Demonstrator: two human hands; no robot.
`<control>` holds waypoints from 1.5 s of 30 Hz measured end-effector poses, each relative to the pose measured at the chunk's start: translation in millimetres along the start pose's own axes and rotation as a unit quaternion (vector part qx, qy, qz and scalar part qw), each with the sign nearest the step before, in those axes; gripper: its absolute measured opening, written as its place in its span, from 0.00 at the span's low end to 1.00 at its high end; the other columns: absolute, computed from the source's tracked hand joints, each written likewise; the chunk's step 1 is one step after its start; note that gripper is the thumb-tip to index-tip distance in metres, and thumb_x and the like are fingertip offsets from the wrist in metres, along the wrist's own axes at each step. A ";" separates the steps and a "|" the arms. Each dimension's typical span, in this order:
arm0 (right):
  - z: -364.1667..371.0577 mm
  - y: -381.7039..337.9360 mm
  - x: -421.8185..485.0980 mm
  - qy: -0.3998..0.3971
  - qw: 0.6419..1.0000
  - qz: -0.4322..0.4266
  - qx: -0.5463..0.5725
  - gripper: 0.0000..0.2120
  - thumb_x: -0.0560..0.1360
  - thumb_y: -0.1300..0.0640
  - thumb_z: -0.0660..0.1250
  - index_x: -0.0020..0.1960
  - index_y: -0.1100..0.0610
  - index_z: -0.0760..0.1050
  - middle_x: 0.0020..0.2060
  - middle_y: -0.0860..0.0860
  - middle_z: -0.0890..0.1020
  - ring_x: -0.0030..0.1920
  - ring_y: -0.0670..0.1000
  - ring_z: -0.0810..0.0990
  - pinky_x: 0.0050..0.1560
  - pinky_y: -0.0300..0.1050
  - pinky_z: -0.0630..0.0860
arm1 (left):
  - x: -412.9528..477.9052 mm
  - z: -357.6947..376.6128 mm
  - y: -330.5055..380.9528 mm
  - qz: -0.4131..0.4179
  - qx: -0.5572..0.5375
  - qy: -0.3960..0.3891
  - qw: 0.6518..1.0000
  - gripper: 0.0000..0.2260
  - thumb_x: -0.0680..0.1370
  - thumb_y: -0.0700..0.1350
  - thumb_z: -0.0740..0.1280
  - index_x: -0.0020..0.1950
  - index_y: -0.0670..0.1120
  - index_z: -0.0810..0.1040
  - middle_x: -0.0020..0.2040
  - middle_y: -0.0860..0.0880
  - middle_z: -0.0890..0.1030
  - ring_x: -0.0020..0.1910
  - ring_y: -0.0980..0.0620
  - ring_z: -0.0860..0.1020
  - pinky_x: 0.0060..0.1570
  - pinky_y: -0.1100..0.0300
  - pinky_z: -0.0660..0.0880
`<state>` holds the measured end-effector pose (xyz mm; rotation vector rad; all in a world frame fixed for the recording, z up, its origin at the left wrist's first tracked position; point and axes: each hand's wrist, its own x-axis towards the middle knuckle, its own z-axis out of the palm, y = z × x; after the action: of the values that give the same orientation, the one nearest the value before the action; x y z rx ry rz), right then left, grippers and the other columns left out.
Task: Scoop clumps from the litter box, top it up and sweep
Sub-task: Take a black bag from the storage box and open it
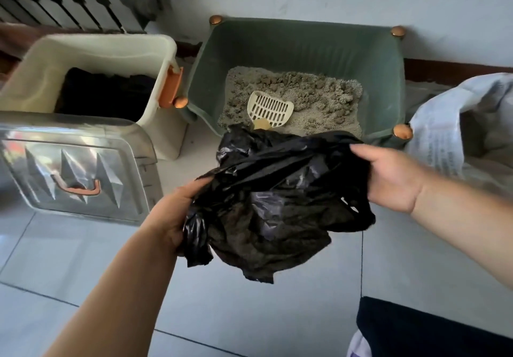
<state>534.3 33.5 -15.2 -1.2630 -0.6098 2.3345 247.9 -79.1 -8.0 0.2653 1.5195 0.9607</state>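
Note:
A green litter box [385, 78] with orange corner knobs stands against the wall, holding grey clumpy litter [319, 98]. A cream slotted scoop [270, 109] lies in the litter, its handle hidden behind a black plastic bag [277, 204]. I hold that crumpled bag above the floor in front of the box. My left hand [172, 215] grips its lower left edge and my right hand [388, 178] grips its upper right edge.
A cream storage bin [91, 48] with dark contents stands left of the litter box. Its clear lid [75, 167] with an orange handle lies in front of it. A white printed sack [444, 134] sits on the right. The floor is pale tile.

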 end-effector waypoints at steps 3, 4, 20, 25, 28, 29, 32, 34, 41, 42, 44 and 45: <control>3.3 1.3 -1.2 -0.043 0.999 -0.026 0.020 0.16 0.74 0.57 0.61 0.55 0.64 0.81 0.51 0.59 0.83 0.52 0.57 0.83 0.55 0.49 0.79 | 2.8 -13.4 -5.6 -0.010 0.038 0.010 0.999 0.08 0.80 0.41 0.64 0.49 0.37 0.79 0.32 0.45 0.83 0.27 0.51 0.81 0.25 0.64 0.76; 2.7 2.8 -4.5 -0.043 0.999 -0.014 -0.017 0.15 0.74 0.57 0.60 0.51 0.65 0.81 0.47 0.59 0.84 0.47 0.56 0.83 0.52 0.47 0.80 | 5.4 -21.2 -6.5 -0.003 0.052 0.032 0.998 0.07 0.80 0.41 0.64 0.46 0.39 0.79 0.30 0.46 0.82 0.25 0.52 0.80 0.24 0.64 0.75; 23.2 21.6 -15.7 -0.055 0.983 0.089 -0.154 0.22 0.72 0.48 0.68 0.56 0.64 0.81 0.56 0.62 0.82 0.52 0.58 0.83 0.56 0.50 0.79 | 18.3 21.3 -40.6 0.170 0.510 -0.048 0.842 0.39 0.70 0.61 0.75 0.77 0.59 0.63 0.80 0.49 0.59 0.78 0.46 0.60 0.76 0.48 0.61; 26.0 22.6 -14.5 -0.080 0.956 0.096 -0.265 0.29 0.65 0.41 0.75 0.57 0.62 0.80 0.55 0.62 0.83 0.54 0.59 0.82 0.61 0.54 0.76 | 26.0 14.5 -45.7 0.137 0.364 0.033 0.921 0.07 0.81 0.47 0.66 0.45 0.48 0.80 0.39 0.49 0.81 0.41 0.47 0.78 0.42 0.57 0.73; 13.2 29.5 -1.5 0.032 0.824 0.034 -0.564 0.39 0.62 0.47 0.80 0.68 0.52 0.67 0.60 0.53 0.78 0.58 0.51 0.78 0.64 0.49 0.73 | 29.4 2.4 -37.1 0.088 0.285 0.094 0.950 0.10 0.80 0.42 0.61 0.49 0.44 0.81 0.41 0.40 0.83 0.41 0.44 0.79 0.44 0.51 0.76; 7.8 33.9 3.0 0.092 0.742 0.023 -0.664 0.44 0.62 0.46 0.79 0.72 0.49 0.61 0.63 0.52 0.73 0.61 0.51 0.74 0.63 0.46 0.71 | 31.0 -1.6 -36.0 0.069 0.264 0.113 0.955 0.11 0.78 0.41 0.59 0.48 0.43 0.81 0.40 0.38 0.82 0.40 0.43 0.79 0.43 0.50 0.75; 0.0 47.0 8.7 0.191 0.604 -0.078 -0.770 0.47 0.65 0.43 0.75 0.76 0.49 0.54 0.68 0.53 0.62 0.69 0.56 0.62 0.68 0.49 0.65 | 34.1 -5.8 -36.3 0.017 0.224 0.141 0.964 0.10 0.77 0.40 0.57 0.47 0.39 0.78 0.38 0.40 0.77 0.38 0.44 0.75 0.40 0.51 0.71; 4.1 55.7 8.3 0.141 0.578 -0.268 -0.758 0.39 0.68 0.44 0.71 0.73 0.53 0.62 0.66 0.54 0.65 0.68 0.56 0.65 0.70 0.50 0.63 | 33.8 -4.4 -36.9 -0.016 0.176 0.150 0.973 0.09 0.75 0.41 0.59 0.45 0.38 0.78 0.40 0.40 0.77 0.39 0.43 0.76 0.41 0.50 0.72; 41.0 88.5 11.7 -0.227 0.491 -0.150 -0.827 0.29 0.77 0.41 0.60 0.76 0.46 0.58 0.74 0.44 0.63 0.76 0.46 0.49 0.76 0.46 0.46 | 23.3 3.3 -42.9 -0.037 0.135 0.010 0.990 0.21 0.70 0.48 0.78 0.59 0.43 0.80 0.51 0.41 0.86 0.50 0.41 0.85 0.55 0.44 0.81; 38.7 94.9 13.8 -0.256 0.447 -0.098 -0.852 0.27 0.77 0.40 0.58 0.74 0.45 0.62 0.73 0.45 0.66 0.77 0.48 0.49 0.76 0.50 0.46 | 23.3 3.0 -44.2 -0.025 0.153 0.014 0.988 0.16 0.73 0.46 0.77 0.57 0.41 0.82 0.48 0.41 0.87 0.47 0.43 0.86 0.53 0.48 0.82; 35.7 98.6 15.0 -0.291 0.417 -0.039 -0.860 0.27 0.75 0.33 0.53 0.64 0.49 0.74 0.63 0.50 0.77 0.71 0.52 0.66 0.71 0.52 0.60 | 23.7 2.0 -43.1 -0.001 0.202 0.062 0.977 0.11 0.77 0.45 0.72 0.49 0.36 0.82 0.40 0.42 0.84 0.37 0.45 0.82 0.41 0.55 0.78; 35.0 95.7 15.1 -0.282 0.451 -0.061 -0.845 0.31 0.73 0.30 0.51 0.61 0.50 0.76 0.59 0.50 0.79 0.65 0.53 0.73 0.65 0.49 0.68 | 24.1 0.4 -42.1 0.003 0.230 0.086 0.969 0.14 0.78 0.46 0.70 0.45 0.34 0.80 0.36 0.42 0.79 0.35 0.47 0.77 0.37 0.56 0.73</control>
<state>482.6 -42.8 -61.3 -0.5126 -3.5131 1.2130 258.3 -89.3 -54.3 0.5271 1.8949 0.6368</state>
